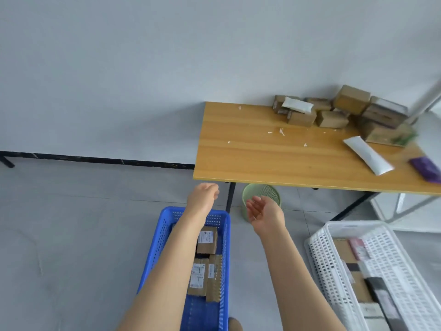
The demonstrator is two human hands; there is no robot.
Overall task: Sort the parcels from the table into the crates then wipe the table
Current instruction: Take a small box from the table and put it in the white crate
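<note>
Brown cardboard parcels (pixel 331 113) heaped at wooden table (pixel 262 158) rear

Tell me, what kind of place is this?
Probably a small parcel-sorting or mailroom corner in a plain room. A pile of cardboard parcels sits on a wooden table. On the floor beside it, a blue crate and a white crate are both partly filled.

Soft, even, bright light with faint shadows; edges bend, and the far-right parcels (pixel 350 99) blur.
</note>
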